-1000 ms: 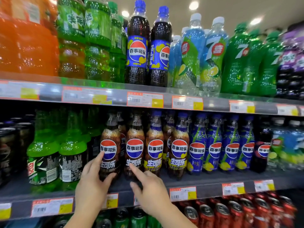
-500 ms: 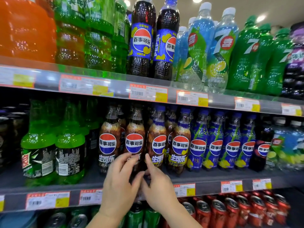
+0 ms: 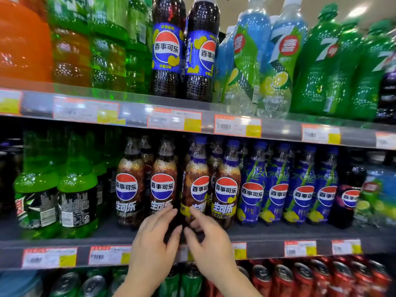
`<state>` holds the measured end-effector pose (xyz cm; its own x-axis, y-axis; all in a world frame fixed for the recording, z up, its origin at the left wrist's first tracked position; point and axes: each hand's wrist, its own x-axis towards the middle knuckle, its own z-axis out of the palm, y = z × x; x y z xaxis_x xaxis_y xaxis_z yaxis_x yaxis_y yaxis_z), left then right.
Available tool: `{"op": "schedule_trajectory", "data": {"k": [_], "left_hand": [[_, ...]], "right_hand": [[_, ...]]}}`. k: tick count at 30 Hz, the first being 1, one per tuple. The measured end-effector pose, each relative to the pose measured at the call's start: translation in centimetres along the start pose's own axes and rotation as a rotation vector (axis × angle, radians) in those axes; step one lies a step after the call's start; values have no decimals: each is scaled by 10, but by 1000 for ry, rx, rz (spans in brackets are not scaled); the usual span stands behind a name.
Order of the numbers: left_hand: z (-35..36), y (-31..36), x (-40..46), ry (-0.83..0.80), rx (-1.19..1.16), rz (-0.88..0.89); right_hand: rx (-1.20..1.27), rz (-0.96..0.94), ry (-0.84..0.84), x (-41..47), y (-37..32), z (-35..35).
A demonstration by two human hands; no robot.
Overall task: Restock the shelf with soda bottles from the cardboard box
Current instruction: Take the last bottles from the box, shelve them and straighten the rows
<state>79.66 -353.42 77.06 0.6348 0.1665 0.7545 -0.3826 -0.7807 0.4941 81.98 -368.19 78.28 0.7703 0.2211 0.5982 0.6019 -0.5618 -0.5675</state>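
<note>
Both hands have come together from the left: the left hand (image 3: 153, 236) and right hand (image 3: 209, 236), fingers loose, gripping nothing, touch the cola bottles (image 3: 194, 185) on the shelf (image 3: 267, 236). Probably they only straighten the row; the box is not visible.

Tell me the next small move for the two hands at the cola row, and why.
Probably nudge the yellow-label cola bottle to face forward: its logo is turned sideways, unlike its neighbours. Left hand and right hand reach for its base with relaxed fingers, holding nothing.
</note>
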Motion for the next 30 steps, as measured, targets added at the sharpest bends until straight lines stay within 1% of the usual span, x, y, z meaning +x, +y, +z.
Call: {"op": "schedule_trajectory", "data": {"k": [2,3,4,5,7,9,11,13,16,20,24,26,28,30], "left_hand": [[10,11,-5,-30,-19,38],[15,15,-7,-55,-12,49],[20,18,-9,-90,-1,43],[25,21,-10,-124,14,21],[33,21,-11,-172,68,-23],[36,20,-11,-194,118,-63],[37,20,-10,-179,143,-101],[38,21,-10,-168,167,-129],[39,25,-9,-160,204,-122],[40,29,-10,-158,226,-144],[37,33,-10,-205,218,-201],[33,36,-12,-256,144,-272],[30,42,-15,-223,34,-306],[27,51,-20,-184,-2,-303]], "right_hand": [[-46,-9,279,-1,12,-13],[-91,24,397,0,18,-21],[-124,92,464,1,25,-28],[-144,181,468,3,30,-34],[-148,328,355,8,37,-42],[-165,403,226,13,36,-45],[-194,418,166,18,37,-47],[-170,414,136,20,40,-49],[-138,384,65,19,46,-51],[-111,376,48,20,49,-52],[-103,373,55,20,51,-51],[-92,373,60,19,51,-51],[-82,369,54,19,53,-52],[-60,352,57,17,56,-53]]}}
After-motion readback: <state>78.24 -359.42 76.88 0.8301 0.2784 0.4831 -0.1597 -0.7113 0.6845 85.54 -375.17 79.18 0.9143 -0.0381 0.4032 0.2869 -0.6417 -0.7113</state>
